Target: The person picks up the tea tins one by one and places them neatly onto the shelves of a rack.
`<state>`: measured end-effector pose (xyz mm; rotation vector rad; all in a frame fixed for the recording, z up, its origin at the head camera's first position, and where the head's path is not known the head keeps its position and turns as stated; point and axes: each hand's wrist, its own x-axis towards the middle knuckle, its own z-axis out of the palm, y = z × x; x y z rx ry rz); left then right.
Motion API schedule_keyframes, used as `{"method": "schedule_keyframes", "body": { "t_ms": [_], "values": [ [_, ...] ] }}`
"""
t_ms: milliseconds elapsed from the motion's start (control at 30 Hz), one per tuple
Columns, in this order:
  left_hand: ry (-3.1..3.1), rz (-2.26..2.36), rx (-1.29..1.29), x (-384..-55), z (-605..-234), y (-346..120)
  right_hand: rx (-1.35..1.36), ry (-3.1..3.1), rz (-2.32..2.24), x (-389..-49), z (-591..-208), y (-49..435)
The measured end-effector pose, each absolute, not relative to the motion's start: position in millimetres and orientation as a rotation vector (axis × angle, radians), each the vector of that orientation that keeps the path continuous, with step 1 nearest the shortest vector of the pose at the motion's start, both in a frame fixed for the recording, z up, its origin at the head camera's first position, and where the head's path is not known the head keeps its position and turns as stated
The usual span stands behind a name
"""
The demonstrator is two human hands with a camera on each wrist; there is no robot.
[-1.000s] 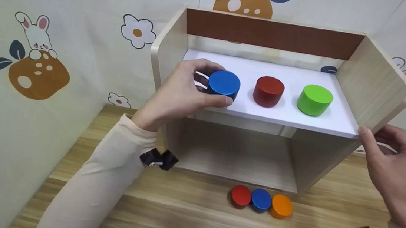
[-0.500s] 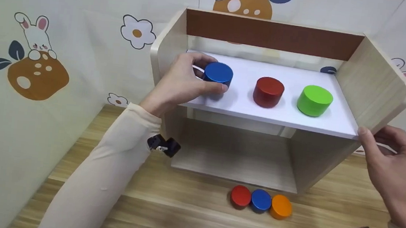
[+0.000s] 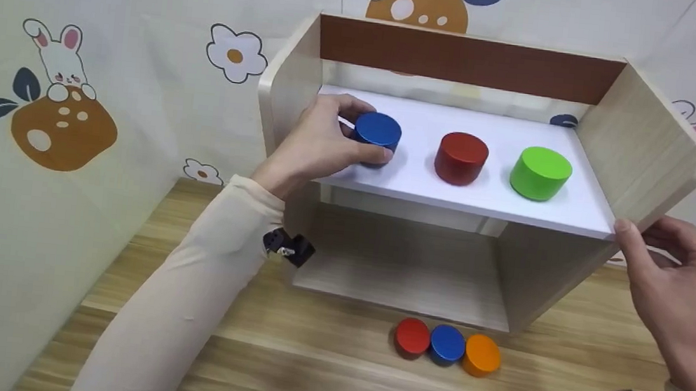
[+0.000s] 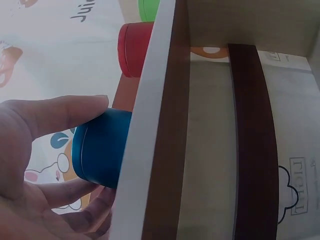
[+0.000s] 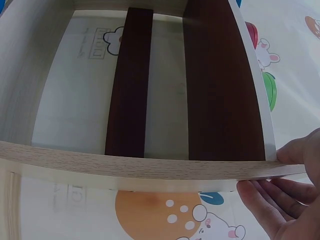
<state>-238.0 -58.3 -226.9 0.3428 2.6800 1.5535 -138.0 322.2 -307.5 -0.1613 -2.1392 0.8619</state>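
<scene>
My left hand (image 3: pixel 318 135) pinches a short blue cylinder (image 3: pixel 378 129) between thumb and fingers at the left part of a white shelf board (image 3: pixel 432 117). In the left wrist view, a seam runs round the blue cylinder (image 4: pixel 102 145) near its top, and its lower end is hidden by the board's edge. A dark red cylinder (image 3: pixel 461 158) and a bright green cylinder (image 3: pixel 540 173) stand upright to its right. My right hand (image 3: pixel 685 279) grips the right side panel (image 5: pixel 200 171) of the small wooden shelf unit, thumb at the front edge, fingers round its outer face.
On the wooden table (image 3: pixel 305 370), in front of the unit, smaller red (image 3: pixel 412 337), blue (image 3: pixel 447 344) and orange cylinders (image 3: pixel 482 355) stand in a row. The open lower compartment (image 3: pixel 405 265) lies under the board. A patterned wall (image 3: pixel 153 94) stands behind and left.
My left hand has carried the blue cylinder left and back over the board, away from the red one, then shifted it slightly right. The right hand stays in place.
</scene>
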Motion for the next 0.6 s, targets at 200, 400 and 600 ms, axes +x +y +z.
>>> {"method": "schedule_keyframes", "body": {
  "t_ms": [200, 400, 600],
  "values": [
    [2.677, 1.546, 0.314, -239.3, -229.0, -58.4, -0.165, -2.145, 0.859, -137.4, -307.1, 322.5],
    [2.689, 1.54, 0.321, -241.0, -229.9, -57.6, -0.179, -2.152, 0.843, -137.1, -307.5, 322.5],
    [2.698, 1.537, 0.33, -242.0, -231.9, -58.2, -0.146, -2.132, 0.868, -137.4, -306.8, 322.5]
  ]
}}
